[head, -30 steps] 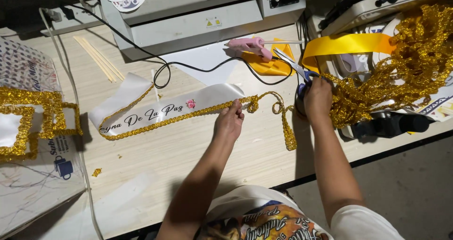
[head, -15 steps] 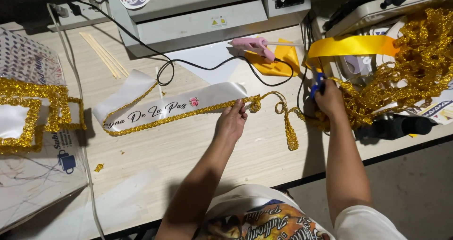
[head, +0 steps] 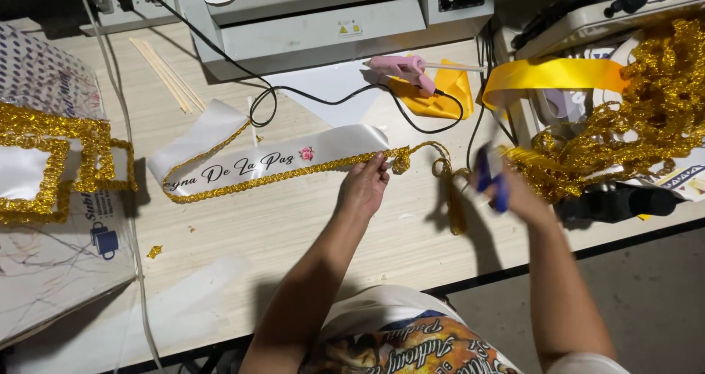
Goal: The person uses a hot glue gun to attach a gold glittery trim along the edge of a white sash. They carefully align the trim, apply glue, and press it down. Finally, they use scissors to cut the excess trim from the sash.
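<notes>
Wooden bench, sash [head: 272, 157] flat: scissors lowered.
Right hand [head: 514, 194] gripping blue scissors [head: 490, 179] swings off the gold trim [head: 440, 168]; left hand [head: 363, 187] pins it beside the sash.

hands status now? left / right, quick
Left hand: fingers closed on the gold trim at the white sash edge.
Right hand: closed around blue-handled scissors, blurred.

Sash [head: 272, 161] on table [head: 294, 234] (machine [head: 330, 14] behind).
</notes>
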